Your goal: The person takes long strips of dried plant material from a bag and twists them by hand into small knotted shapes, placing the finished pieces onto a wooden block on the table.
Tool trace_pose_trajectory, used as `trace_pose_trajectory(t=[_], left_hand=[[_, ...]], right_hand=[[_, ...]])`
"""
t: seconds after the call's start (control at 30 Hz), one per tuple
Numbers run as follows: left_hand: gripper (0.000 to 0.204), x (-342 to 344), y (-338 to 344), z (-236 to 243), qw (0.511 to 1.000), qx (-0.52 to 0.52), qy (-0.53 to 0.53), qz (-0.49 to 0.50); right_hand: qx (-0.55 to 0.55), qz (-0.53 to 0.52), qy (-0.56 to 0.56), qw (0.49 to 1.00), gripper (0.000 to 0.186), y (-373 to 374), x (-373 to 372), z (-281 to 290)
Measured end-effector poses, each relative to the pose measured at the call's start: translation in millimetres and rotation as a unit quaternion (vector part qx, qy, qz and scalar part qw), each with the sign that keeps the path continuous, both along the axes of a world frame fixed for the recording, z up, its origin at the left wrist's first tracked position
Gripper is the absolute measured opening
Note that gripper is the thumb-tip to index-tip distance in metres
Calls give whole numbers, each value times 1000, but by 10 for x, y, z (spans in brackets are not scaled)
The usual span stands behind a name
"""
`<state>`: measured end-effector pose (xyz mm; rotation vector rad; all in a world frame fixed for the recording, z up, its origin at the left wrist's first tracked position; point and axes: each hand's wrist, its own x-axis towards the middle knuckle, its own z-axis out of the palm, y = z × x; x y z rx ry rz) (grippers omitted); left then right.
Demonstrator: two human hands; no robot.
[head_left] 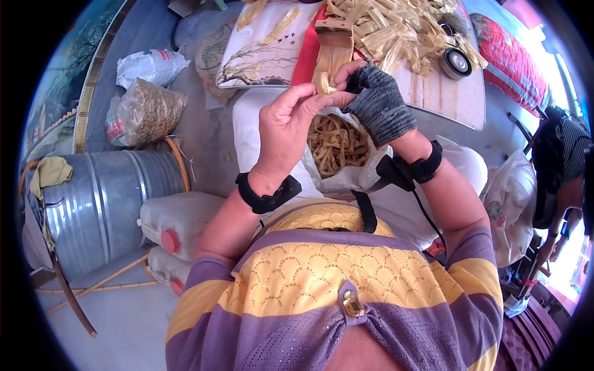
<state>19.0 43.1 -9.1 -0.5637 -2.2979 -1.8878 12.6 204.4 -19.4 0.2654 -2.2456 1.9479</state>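
Observation:
A small folded pale-yellow strip (323, 84) is pinched between my two hands, just in front of the near table edge. My bare left hand (286, 127) grips it with thumb and index finger from the left. My right hand (378, 102), in a dark grey fingerless knitted glove, holds it from the right, fingers bent. Right behind the strip lies a brown wooden board (334, 52), partly hidden by my fingers. Below my hands an open white bag (368, 179) between my legs holds many folded brownish strips (337, 145).
A low table (260, 59) bears a heap of flat yellow strips (390, 31), a red cloth (307, 52) and a round black device (456, 63). A metal drum (102, 210), plastic jugs (182, 222) and filled bags (148, 114) stand left; a red sack (510, 65) lies right.

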Motion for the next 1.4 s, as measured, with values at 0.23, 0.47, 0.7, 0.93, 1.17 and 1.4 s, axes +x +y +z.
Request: trace_pose_trajectory(t=[0.23,0.47,0.7,0.93,1.17,1.4], left_hand=[[8,-110,-173,166,998,-38,39,-11],[14,-148,-357,409,995,-95,1,18],[42,-143,-180,278,880,-348,325,-9],[13,-377,-335,-43,831,-400,382,-52],[17,-784,-461,-262,816,-381,430,-67],[17,-758,-127,-186,978,-40,-117,-167]], right_hand=[[16,185,-187,965,24,88,14,225],[54,140,-191,970,29,309,-68,302],[29,161,-226,960,32,16,31,136],[82,196,-197,957,36,-127,99,83],[139,132,-58,980,33,-179,130,111],[-15,24,-219,975,31,148,-283,-97]])
